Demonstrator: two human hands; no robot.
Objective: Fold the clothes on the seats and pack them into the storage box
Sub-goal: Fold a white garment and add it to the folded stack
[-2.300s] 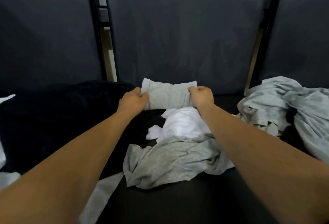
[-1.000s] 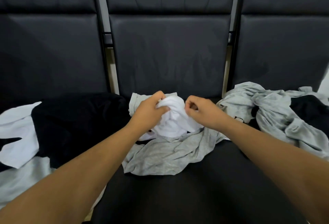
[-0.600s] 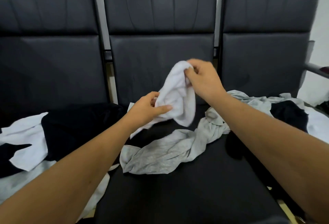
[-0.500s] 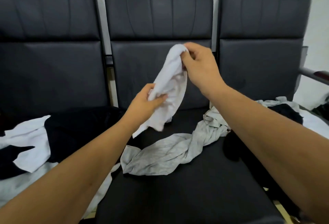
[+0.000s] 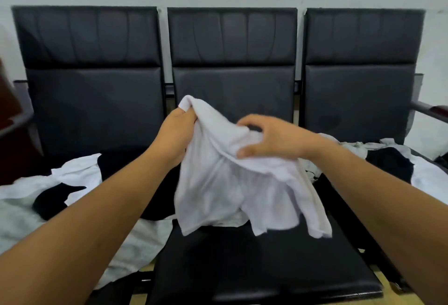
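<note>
Row of three black seats against a pale wall, view now wider than half a second ago. No storage box in sight.

Left pile of white, black and grey clothes on the left seat, spilling over its near edge. Right pile of grey, black and white on the right seat. Neither folded.

White garment: a narrow bunched twist half a second ago, now shaken open. It hangs as a broad sheet above the middle seat cushion, lower hem loose and uneven, right side trailing lowest. The grey garment seen on that cushion a moment ago is now hidden behind it.

Right hand: lower than before, level with the other, fingers curled over a gathered fold at the top right, thumb beneath, clamped on the cloth.

Left hand: raised to the far top left corner, pinching the edge there.

Judgement: garment is being opened and its edges sought. Folding of this piece is just starting, and packing is a long way off.
</note>
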